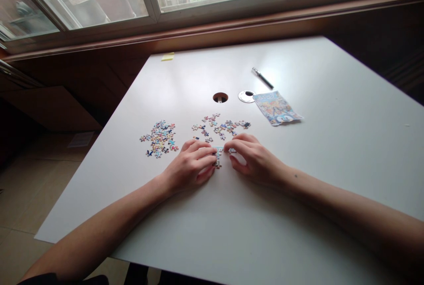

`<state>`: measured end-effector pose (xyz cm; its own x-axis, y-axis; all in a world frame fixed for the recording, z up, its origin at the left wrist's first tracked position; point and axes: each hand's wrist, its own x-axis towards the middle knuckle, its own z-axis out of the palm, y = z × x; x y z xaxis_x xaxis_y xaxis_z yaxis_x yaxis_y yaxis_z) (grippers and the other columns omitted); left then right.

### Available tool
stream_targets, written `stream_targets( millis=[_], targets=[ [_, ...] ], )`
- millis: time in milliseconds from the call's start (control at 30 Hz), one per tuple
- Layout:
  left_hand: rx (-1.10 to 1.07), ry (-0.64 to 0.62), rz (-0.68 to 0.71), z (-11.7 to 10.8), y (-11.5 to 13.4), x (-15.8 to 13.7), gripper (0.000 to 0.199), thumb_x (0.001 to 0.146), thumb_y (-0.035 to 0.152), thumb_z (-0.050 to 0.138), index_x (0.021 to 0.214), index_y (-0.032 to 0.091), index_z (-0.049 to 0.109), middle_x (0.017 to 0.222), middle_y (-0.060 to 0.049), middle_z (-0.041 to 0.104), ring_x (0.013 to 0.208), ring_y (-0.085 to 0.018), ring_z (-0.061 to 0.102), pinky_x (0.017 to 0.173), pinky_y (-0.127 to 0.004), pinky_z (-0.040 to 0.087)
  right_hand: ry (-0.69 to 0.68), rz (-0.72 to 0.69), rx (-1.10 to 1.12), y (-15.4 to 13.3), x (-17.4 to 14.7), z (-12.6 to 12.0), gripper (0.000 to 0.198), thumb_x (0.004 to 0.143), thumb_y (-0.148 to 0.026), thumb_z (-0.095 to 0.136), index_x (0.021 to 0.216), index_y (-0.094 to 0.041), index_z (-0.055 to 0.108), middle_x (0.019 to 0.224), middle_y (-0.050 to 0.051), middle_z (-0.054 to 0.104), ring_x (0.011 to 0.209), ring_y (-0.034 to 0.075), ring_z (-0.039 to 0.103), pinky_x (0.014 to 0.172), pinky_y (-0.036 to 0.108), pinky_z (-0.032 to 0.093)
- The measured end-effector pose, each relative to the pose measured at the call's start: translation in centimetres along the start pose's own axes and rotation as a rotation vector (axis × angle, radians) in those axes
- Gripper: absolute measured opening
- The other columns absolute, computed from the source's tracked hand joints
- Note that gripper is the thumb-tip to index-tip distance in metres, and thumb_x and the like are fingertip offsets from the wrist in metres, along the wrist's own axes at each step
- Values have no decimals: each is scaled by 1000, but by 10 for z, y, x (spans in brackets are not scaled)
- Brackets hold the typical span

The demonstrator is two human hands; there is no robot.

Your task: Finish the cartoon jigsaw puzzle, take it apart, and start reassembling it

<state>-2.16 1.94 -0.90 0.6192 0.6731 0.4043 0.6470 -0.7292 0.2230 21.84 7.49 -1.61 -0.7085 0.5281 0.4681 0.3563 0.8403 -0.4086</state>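
Observation:
A small joined section of jigsaw puzzle (218, 158) lies flat on the white table between my two hands. My left hand (195, 161) is bent around its left side, fingertips on its edge and thumb tucked below. From the other side, my right hand (247, 155) reaches in with curled fingers, the index fingertip at the section's upper right corner. A bit of puzzle shows under the right fingers, largely covered. Loose jigsaw pieces (220, 129) are scattered just beyond both hands. A denser pile of pieces (160, 138) sits to the left of my left hand.
A creased picture sheet (277, 107) lies beyond my right hand, near a metal ring cover (247, 96) and a dark pen (263, 78). The tabletop has a round hole (220, 97). A yellow sticky note (168, 56) is at the far edge, below the window.

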Motion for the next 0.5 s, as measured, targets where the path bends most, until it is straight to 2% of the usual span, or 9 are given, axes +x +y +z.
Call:
stream_targets(
  millis=[500],
  targets=[
    [-18, -61, -57, -2, 2, 1, 14, 93, 20, 56, 106, 20, 62, 125, -10, 61, 116, -25, 53, 103, -42, 39, 36, 96, 156, 4, 0, -3, 31, 79, -7, 58, 105, -23, 61, 95, 5, 67, 91, 22, 63, 83, 37, 54]
  ],
)
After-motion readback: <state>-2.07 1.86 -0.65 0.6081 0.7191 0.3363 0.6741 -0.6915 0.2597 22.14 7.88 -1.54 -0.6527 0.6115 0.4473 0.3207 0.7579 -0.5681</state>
